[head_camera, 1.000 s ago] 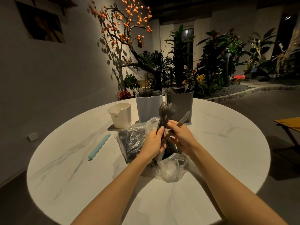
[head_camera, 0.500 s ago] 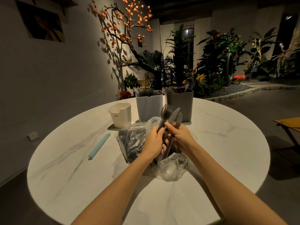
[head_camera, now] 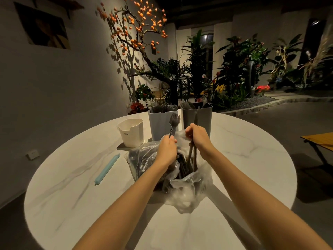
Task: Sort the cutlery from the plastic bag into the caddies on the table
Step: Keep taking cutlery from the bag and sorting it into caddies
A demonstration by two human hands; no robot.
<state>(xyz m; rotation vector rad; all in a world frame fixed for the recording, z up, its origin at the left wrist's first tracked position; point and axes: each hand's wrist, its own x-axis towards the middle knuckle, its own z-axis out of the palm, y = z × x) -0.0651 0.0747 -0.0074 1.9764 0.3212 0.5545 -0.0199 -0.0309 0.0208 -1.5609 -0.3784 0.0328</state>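
Two hands at work over the plastic bag [head_camera: 187, 186], which lies slumped open at mid-desk. Left hand [head_camera: 166, 150] pinches a dark fork [head_camera: 173, 123] by its handle, tines up, lifted clear of the bag and just in front of the pale blue caddy [head_camera: 162, 123]. Likely held upright so it can drop handle-first among the forks already standing there. Right hand [head_camera: 199, 137] is curled round a knife [head_camera: 196, 117] and what look like further handles trailing down into the bag mouth; how many pieces it holds cannot be told. Its blade points toward the grey caddy [head_camera: 198, 116], which already carries cutlery. Judged: each grip has separated one kind for its own caddy.

White caddy [head_camera: 131, 131] stands left of the blue one on a small tray; its contents are not visible. More dark cutlery remains inside the bag. Light blue clip [head_camera: 107, 168] lies apart on the desk [head_camera: 243, 150], left of the bag.
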